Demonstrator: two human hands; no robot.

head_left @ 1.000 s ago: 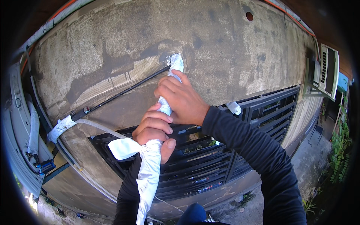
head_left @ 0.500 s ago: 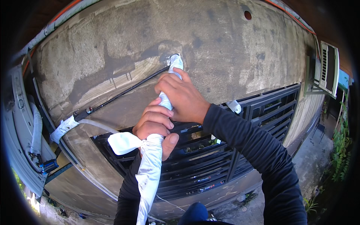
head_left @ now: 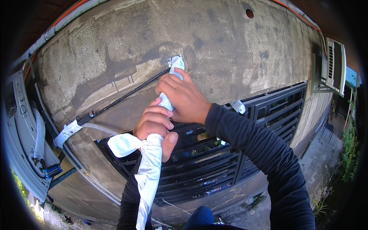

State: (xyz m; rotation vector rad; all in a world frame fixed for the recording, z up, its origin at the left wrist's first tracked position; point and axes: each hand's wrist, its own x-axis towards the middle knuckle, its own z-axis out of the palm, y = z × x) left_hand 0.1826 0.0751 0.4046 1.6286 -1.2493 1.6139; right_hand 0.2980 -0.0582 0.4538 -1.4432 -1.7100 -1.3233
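Observation:
Both my hands grip a white-wrapped pipe bundle [head_left: 176,64] that comes out of a hole in the rough concrete wall [head_left: 230,50]. My right hand [head_left: 183,96] closes around the bundle just below the wall hole. My left hand [head_left: 155,125] closes around it lower down, at a knot of white wrap tape [head_left: 123,144] whose loose end sticks out to the left. Below my left hand the wrapped bundle [head_left: 147,180] hangs down past my dark sleeve.
A thin black cable [head_left: 122,97] runs from the wall hole down-left to another white-wrapped joint [head_left: 67,131]. A dark metal window grille [head_left: 230,153] lies below my hands. An outdoor air-conditioner unit [head_left: 334,65] is mounted at the right, and a grey unit [head_left: 21,126] at the left.
The view has drifted slightly, so hands and bundle sit a little higher and further left. My grip on the bundle is unchanged.

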